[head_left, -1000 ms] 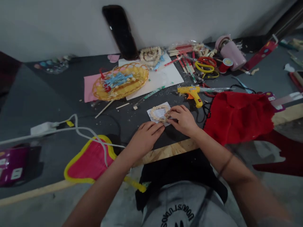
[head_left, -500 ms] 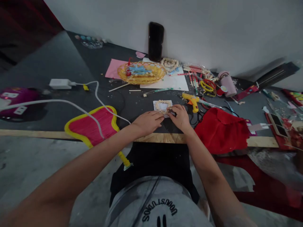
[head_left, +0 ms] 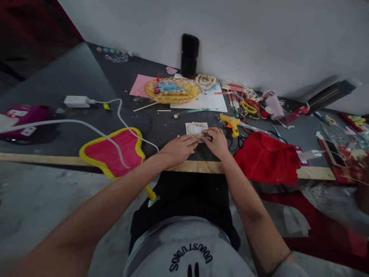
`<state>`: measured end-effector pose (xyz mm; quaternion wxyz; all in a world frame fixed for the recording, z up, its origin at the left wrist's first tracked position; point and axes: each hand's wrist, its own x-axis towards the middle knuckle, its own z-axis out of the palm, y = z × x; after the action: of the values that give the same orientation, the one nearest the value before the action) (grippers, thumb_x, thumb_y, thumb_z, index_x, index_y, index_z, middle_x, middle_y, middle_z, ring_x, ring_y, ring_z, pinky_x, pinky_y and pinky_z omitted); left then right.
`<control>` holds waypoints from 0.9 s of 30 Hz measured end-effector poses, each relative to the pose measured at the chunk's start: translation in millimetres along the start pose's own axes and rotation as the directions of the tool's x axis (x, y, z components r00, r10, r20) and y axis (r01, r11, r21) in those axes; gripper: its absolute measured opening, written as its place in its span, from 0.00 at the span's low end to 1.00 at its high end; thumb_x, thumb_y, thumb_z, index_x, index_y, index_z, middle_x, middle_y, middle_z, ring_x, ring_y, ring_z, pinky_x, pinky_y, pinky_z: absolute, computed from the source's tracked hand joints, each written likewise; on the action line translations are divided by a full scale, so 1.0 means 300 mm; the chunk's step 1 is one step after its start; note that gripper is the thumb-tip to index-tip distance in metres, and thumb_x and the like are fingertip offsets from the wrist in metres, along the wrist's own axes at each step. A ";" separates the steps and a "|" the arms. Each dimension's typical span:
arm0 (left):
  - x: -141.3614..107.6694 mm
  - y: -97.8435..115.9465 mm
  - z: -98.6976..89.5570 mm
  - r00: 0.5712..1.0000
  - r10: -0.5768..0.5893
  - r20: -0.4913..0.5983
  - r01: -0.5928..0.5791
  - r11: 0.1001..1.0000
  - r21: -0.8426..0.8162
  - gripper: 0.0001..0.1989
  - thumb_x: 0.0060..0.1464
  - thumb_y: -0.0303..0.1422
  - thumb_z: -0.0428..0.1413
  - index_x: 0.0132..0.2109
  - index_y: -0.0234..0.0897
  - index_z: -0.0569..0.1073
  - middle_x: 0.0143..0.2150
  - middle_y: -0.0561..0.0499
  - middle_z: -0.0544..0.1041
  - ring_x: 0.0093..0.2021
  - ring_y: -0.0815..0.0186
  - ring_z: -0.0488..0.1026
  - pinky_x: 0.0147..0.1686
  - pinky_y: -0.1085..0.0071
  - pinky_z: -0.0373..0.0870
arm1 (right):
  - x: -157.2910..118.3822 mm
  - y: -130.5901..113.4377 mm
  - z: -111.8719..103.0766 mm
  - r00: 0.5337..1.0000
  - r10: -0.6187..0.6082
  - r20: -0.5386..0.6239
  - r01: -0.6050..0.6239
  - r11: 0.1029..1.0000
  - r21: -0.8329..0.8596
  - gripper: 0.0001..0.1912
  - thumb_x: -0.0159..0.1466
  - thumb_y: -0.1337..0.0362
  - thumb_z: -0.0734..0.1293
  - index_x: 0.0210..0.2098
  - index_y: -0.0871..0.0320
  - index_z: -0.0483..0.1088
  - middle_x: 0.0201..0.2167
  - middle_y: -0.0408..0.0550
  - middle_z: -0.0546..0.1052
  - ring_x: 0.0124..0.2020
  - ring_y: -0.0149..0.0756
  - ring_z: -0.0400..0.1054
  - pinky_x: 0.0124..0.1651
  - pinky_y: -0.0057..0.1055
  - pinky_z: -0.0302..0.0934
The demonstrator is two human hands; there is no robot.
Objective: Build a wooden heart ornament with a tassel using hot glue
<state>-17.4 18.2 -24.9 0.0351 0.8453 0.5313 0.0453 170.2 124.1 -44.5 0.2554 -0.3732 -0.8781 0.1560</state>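
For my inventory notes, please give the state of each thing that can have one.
Small cream beaded loop: lying on white square paper
Black rectangular phone: propped upright, screen dark
Yellow plastic glue gun: lying down
Yellow oval woven basket: upright, holding blue pieces
Large red fabric: wrinkled

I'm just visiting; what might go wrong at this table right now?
The right hand might knock the yellow glue gun lying close by; whether it's hot, I cannot tell. Its fingers could nudge the pale ring on its white paper. The left forearm might snag the white cable nearby.
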 end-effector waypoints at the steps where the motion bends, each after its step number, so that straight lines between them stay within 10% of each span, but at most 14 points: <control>1: -0.001 -0.002 0.004 1.000 0.004 -0.006 -0.004 1.000 0.004 0.19 0.66 0.31 0.49 0.60 0.32 0.70 0.64 0.41 0.69 0.64 0.54 0.62 0.58 0.58 0.65 | 0.000 0.001 0.000 1.000 -0.001 0.003 0.001 1.000 -0.002 0.10 0.64 0.63 0.68 0.45 0.54 0.76 0.45 0.51 0.77 0.51 0.43 0.69 0.57 0.43 0.59; 27: -0.011 0.019 -0.004 0.998 -0.011 -0.054 0.013 0.999 0.036 0.19 0.65 0.29 0.49 0.60 0.32 0.71 0.63 0.43 0.71 0.64 0.54 0.64 0.56 0.59 0.67 | -0.004 0.002 -0.002 0.996 -0.021 -0.085 0.029 0.995 0.094 0.11 0.61 0.62 0.69 0.44 0.56 0.73 0.45 0.53 0.77 0.49 0.44 0.69 0.55 0.44 0.63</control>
<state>-14.0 12.7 -23.1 0.0057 0.8409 0.5380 0.0582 171.8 123.6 -44.8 0.3113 -0.3558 -0.8629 0.1788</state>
